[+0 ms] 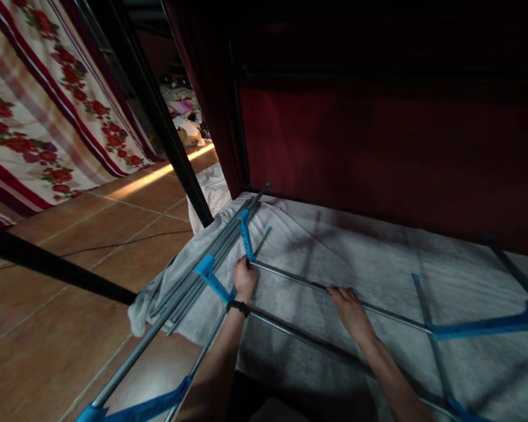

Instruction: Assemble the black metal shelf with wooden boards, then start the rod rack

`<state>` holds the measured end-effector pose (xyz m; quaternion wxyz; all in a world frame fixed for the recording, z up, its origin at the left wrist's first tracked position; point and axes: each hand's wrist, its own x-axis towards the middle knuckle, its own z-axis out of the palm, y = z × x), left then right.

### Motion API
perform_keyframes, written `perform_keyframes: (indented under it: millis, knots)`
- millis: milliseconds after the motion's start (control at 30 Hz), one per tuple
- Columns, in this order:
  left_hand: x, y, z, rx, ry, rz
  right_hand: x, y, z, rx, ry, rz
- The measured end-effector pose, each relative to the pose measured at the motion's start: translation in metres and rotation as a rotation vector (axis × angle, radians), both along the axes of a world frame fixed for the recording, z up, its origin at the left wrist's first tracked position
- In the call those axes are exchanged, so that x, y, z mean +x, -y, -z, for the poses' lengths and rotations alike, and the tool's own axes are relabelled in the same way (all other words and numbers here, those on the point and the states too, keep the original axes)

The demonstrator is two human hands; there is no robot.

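Observation:
A rack-like frame of grey metal tubes and blue plastic joints lies across the grey cloth. My left hand [245, 280], with a dark band on its wrist, is closed at the left end of a metal tube [290, 276], right beside a blue plastic joint [245, 231]. Farther right, my right hand [348, 309] has its fingers curled over the same tube. A second blue joint [213, 276] sits just left of my left wrist. Below both hands runs another parallel tube [290, 329]. My palms hide parts of the gripped tube.
Several loose grey tubes [189, 293] lie along the left edge of the grey cloth [286, 357]. A black post [162, 117] and black bar [61, 266] stand at left. Behind is a dark red panel [378, 158]. A flowered curtain [39, 105] hangs over the tiled floor [92, 234].

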<state>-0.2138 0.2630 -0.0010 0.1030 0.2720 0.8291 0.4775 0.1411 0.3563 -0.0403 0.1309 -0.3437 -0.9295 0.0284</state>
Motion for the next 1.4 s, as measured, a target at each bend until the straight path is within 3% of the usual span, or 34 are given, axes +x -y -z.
perform_keyframes:
  millis: [367,767,1400]
  knots:
    - [-0.0015,0.0008,-0.0018,0.001,0.049,-0.041,0.0012,-0.0010,0.0022,0.019,-0.059,-0.014]
    - [-0.0048,0.0004,0.0032,-0.074,-0.025,0.021,0.0029,-0.0039,-0.0003,0.018,0.003,0.000]
    - [-0.0030,0.0033,0.0037,0.018,0.040,0.003,0.0033,-0.0036,0.0027,-0.013,-0.058,-0.016]
